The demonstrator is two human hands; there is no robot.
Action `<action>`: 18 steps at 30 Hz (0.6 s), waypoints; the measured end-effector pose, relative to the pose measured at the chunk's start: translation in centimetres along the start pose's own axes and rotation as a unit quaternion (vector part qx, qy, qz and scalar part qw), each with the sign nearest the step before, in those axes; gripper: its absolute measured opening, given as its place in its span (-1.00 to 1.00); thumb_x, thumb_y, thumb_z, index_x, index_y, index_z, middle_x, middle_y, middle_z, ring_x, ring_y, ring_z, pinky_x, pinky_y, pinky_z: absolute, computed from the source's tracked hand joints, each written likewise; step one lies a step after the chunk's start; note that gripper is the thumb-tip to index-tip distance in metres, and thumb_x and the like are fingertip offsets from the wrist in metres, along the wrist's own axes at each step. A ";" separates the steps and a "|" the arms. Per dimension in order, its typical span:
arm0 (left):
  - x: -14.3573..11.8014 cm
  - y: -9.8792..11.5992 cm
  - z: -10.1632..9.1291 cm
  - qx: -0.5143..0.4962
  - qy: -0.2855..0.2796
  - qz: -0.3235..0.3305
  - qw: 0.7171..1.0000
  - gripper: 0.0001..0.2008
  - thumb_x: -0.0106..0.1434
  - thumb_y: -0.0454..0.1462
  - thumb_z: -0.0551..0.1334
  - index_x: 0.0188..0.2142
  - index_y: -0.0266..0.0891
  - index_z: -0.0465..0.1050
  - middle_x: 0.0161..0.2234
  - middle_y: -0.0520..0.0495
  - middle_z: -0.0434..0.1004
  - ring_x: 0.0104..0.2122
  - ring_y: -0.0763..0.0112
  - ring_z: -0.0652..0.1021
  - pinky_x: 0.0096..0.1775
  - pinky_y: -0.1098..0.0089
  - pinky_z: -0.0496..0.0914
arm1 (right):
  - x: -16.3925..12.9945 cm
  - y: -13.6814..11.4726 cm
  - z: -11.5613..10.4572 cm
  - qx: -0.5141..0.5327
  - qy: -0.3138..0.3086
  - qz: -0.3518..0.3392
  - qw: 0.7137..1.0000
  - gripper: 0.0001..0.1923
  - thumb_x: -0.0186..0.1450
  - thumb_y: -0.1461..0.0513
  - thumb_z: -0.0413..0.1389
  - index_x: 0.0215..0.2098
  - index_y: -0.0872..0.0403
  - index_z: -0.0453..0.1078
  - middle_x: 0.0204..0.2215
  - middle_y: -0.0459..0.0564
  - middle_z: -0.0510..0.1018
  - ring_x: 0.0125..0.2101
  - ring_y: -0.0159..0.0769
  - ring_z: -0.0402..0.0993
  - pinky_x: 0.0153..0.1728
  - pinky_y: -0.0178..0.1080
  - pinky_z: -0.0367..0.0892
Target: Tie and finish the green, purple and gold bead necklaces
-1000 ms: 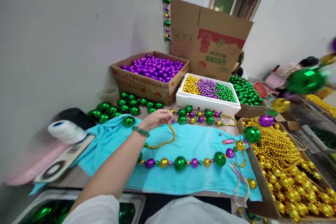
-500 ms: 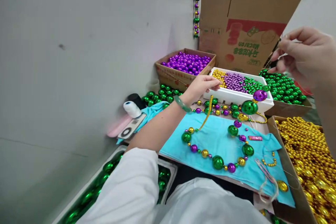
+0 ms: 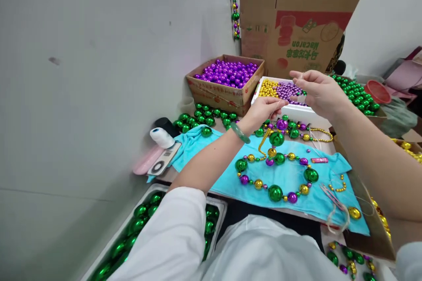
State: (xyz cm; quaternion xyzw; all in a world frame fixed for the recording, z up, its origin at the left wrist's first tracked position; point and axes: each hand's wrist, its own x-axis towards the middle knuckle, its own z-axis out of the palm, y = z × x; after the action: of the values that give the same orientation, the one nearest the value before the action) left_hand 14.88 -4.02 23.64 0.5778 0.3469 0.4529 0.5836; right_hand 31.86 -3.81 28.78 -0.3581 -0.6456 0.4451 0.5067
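My left hand (image 3: pixel 263 109), with a green bangle (image 3: pixel 240 132) at its wrist, is closed in a pinch above the bead strand, on what looks like the strand's thin clear thread. Close to its right, my right hand (image 3: pixel 318 90) pinches a fine pale thread between thumb and forefinger; the thread barely shows. Below them, a strand of green, purple and gold beads (image 3: pixel 275 192) curves in a loop on the turquoise cloth (image 3: pixel 224 182). Its upper end rises toward my left hand, with a large green bead (image 3: pixel 276 138) near that end. A chain of small gold beads (image 3: pixel 263 145) hangs at the loop's left.
Behind stand a box of purple beads (image 3: pixel 193 89), a white foam tray (image 3: pixel 255 92) of small beads and green beads (image 3: pixel 358 96). On the cloth lie tweezers (image 3: pixel 331 195) and a gold bead (image 3: pixel 354 213). A white thread spool (image 3: pixel 162 137) sits left.
My right hand has come down and left, close beside my left hand. The strand's raised end has moved left and dropped nearer the loop. The view has shifted slightly right.
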 end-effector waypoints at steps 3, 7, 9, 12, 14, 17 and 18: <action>0.3 -1.5 1.2 0.001 -0.022 0.012 1.000 -0.88 0.27 -0.34 0.23 -0.32 -0.31 0.56 -0.61 0.09 0.37 -0.66 0.69 0.28 -0.57 0.50 0.10 | -0.5 1.0 1.1 -0.023 0.000 -0.020 1.000 -0.77 0.16 0.14 0.22 -0.45 0.02 0.24 -0.04 -0.08 0.47 0.07 -0.18 0.37 0.00 -0.01 0.38; 0.2 -3.1 1.4 0.017 -0.085 -0.059 0.994 -0.86 0.23 -0.27 0.28 -0.39 -0.33 0.54 -0.62 0.07 0.37 -0.66 0.68 0.30 -0.56 0.50 0.11 | -0.4 1.8 0.1 -0.012 0.121 -0.018 0.992 -0.81 0.20 0.20 0.16 -0.45 0.00 0.20 -0.14 -0.11 0.51 0.04 -0.26 0.40 0.00 -0.11 0.36; 0.0 -3.9 1.3 0.034 -0.081 -0.098 0.991 -0.83 0.19 -0.24 0.32 -0.42 -0.34 0.53 -0.63 0.07 0.35 -0.66 0.68 0.29 -0.56 0.50 0.11 | -0.5 2.9 -1.8 0.030 0.186 0.021 0.982 -0.82 0.20 0.25 0.12 -0.45 -0.01 0.16 -0.21 -0.12 0.53 -0.04 -0.30 0.45 -0.03 -0.14 0.37; 0.1 -5.7 1.4 0.086 -0.086 -0.145 0.982 -0.82 0.12 -0.25 0.36 -0.50 -0.35 0.51 -0.66 0.06 0.32 -0.67 0.65 0.28 -0.57 0.49 0.09 | -1.5 5.9 -6.0 0.085 0.240 0.123 0.959 -0.85 0.25 0.30 0.01 -0.43 0.00 0.12 -0.35 -0.12 0.52 -0.17 -0.35 0.51 -0.10 -0.18 0.40; 0.3 -7.6 1.9 0.125 -0.118 -0.191 0.966 -0.85 0.09 -0.28 0.35 -0.52 -0.35 0.52 -0.67 0.03 0.33 -0.67 0.62 0.28 -0.58 0.48 0.07 | -3.1 8.6 -9.5 0.068 0.257 0.206 0.942 -0.89 0.28 0.32 -0.04 -0.40 0.03 0.16 -0.36 -0.09 0.52 -0.22 -0.37 0.52 -0.13 -0.20 0.41; 0.5 -10.7 3.4 0.179 -0.152 -0.257 0.937 -0.90 0.07 -0.31 0.32 -0.50 -0.34 0.53 -0.68 0.03 0.33 -0.68 0.61 0.27 -0.59 0.48 0.06 | -7.3 12.5 -14.4 -0.171 0.258 0.332 0.891 -0.95 0.26 0.31 0.00 -0.38 0.09 0.24 -0.29 0.01 0.53 -0.22 -0.31 0.50 -0.14 -0.16 0.40; 0.5 -11.6 4.0 0.202 -0.158 -0.268 0.928 -0.90 0.07 -0.31 0.31 -0.51 -0.33 0.53 -0.69 0.04 0.32 -0.69 0.61 0.25 -0.58 0.48 0.06 | -9.1 13.5 -15.5 -0.262 0.260 0.359 0.857 -0.96 0.22 0.33 0.05 -0.40 0.11 0.26 -0.27 0.05 0.52 -0.18 -0.25 0.48 -0.11 -0.13 0.38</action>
State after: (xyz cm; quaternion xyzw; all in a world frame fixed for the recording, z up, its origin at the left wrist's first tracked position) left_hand 20.24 -4.11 12.54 0.6329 0.4764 0.1024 0.6017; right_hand 49.21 -4.12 14.50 -0.7872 -0.4096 0.3013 0.3489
